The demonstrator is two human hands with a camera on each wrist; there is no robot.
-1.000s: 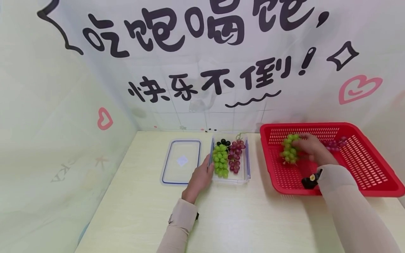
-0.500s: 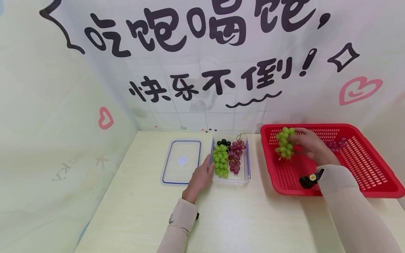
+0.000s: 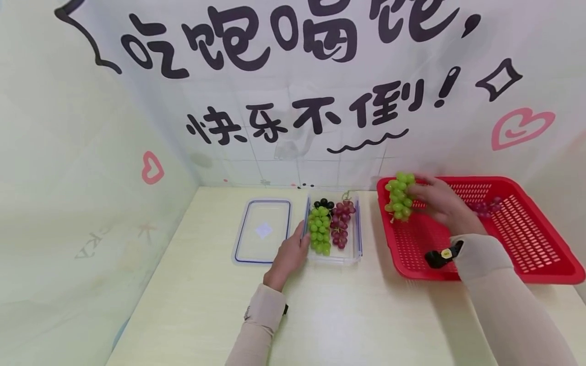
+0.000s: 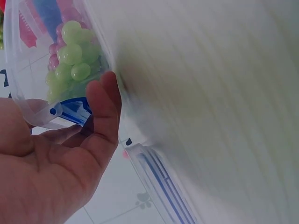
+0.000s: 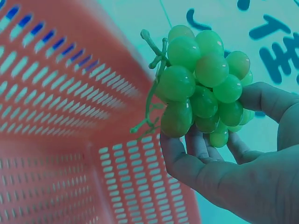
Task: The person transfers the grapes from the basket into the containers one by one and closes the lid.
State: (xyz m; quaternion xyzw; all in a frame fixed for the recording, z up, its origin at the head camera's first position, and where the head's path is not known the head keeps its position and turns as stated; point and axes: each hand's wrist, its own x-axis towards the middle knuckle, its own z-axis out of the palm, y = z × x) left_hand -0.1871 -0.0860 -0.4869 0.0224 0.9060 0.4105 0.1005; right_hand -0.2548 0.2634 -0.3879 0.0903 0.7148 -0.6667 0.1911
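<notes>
My right hand (image 3: 439, 201) grips a bunch of green grapes (image 3: 400, 197) over the left rim of the red basket (image 3: 414, 254). In the right wrist view, thumb and fingers hold the green bunch from beneath and the side, its stem sticking out to the left. At the middle of the table, my left hand (image 3: 290, 254) holds the left wall of a clear plastic food container (image 3: 341, 259), fingers curled at its side in the left wrist view. Inside lie a green bunch (image 3: 319, 231), a bunch of red grapes (image 3: 341, 223) and some black grapes (image 3: 324, 204) at the back.
A clear lid (image 3: 262, 231) with a blue seal lies left of the container. More red grapes (image 3: 490, 207) lie in the basket's right part, partly behind my right hand. A lettered white sheet (image 3: 293, 147) hangs behind the table (image 3: 201, 305).
My right hand has lifted the green grapes and moved them left, from inside the basket to over its left rim. The left hand has stayed at the container.
</notes>
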